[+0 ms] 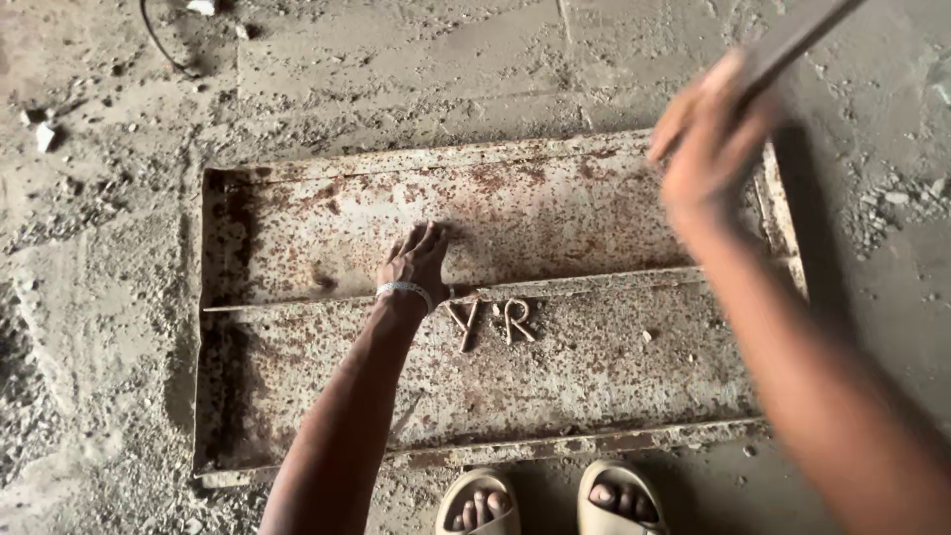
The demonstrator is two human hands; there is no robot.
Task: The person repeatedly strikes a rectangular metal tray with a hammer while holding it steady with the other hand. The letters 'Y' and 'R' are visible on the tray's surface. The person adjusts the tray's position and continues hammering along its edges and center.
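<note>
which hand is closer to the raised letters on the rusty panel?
Left. The left hand rests flat on the rusty metal panel, just up and left of the raised letters. The right hand is lifted off to the upper right, gripping a flat bar.

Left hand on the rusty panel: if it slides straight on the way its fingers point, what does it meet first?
Probably the raised far rim of the rusty metal panel. The left hand lies flat, fingers pointing up the picture, and only bare rusted sheet shows before that rim.
</note>
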